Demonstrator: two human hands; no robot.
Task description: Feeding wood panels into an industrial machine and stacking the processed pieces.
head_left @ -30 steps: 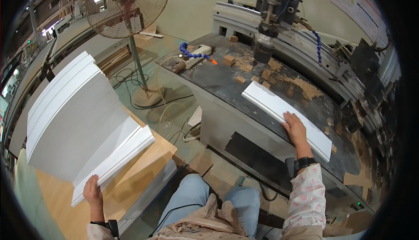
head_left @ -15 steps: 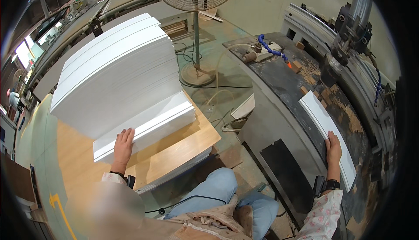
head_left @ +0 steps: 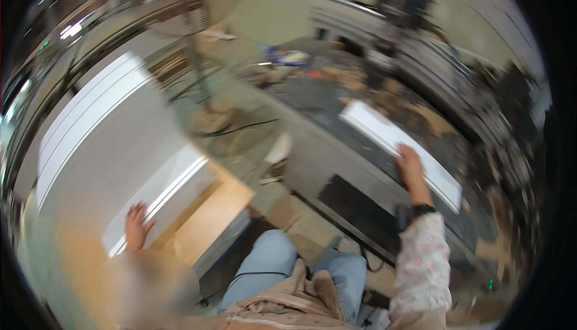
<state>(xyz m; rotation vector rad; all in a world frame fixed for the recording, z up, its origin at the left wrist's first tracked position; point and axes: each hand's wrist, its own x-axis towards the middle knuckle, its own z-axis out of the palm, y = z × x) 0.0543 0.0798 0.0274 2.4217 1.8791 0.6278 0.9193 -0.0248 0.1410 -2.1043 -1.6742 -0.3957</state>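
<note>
here, right hand touches long white panel.

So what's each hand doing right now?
Left hand: open, flat on the stack's lowest white panel.
Right hand: resting on the white strip; grip unclear.

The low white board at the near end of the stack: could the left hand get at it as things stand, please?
Probably yes. The left hand already rests on the low white board, with nothing lying across it. The right hand is occupied on the white panel on the machine bed.
</note>
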